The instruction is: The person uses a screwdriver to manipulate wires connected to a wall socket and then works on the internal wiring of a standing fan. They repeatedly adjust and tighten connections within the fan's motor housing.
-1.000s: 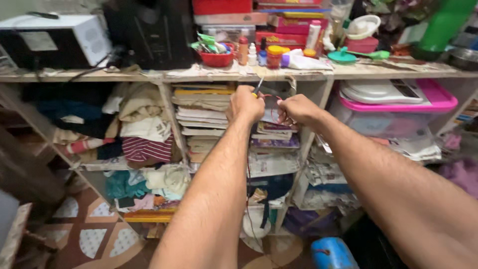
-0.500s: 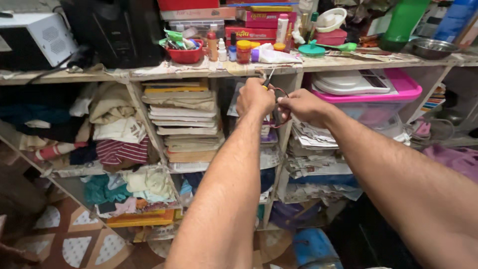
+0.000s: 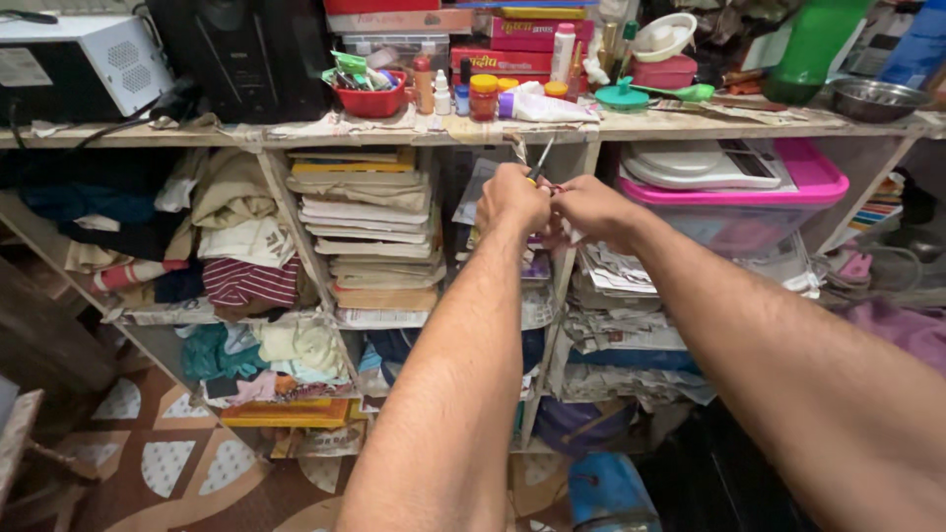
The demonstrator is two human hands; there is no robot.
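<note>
Both my arms reach forward to the middle of a cluttered wooden shelf unit point(image 3: 690, 126). My left hand point(image 3: 510, 200) is a closed fist. A pair of scissors point(image 3: 540, 162) sticks up from it, its thin blades pointing at the shelf edge. My right hand point(image 3: 593, 209) is pressed against the left one, fingers closed at the reddish handles between the two hands. A twisted strip of paper point(image 3: 517, 148) hangs from the shelf edge just above my left hand. What the blades touch is hidden.
The top shelf holds a red bowl point(image 3: 372, 99), small bottles and jars point(image 3: 482, 97), a green lid point(image 3: 622, 96) and a steel bowl point(image 3: 873, 99). Below are folded clothes point(image 3: 236, 232), stacked papers point(image 3: 379, 236) and a pink-lidded box point(image 3: 788, 187). A white appliance point(image 3: 69, 64) sits at far left.
My two hands have drawn closer until they touch, staying just under the shelf edge. The scissors stay between them, blades up.
</note>
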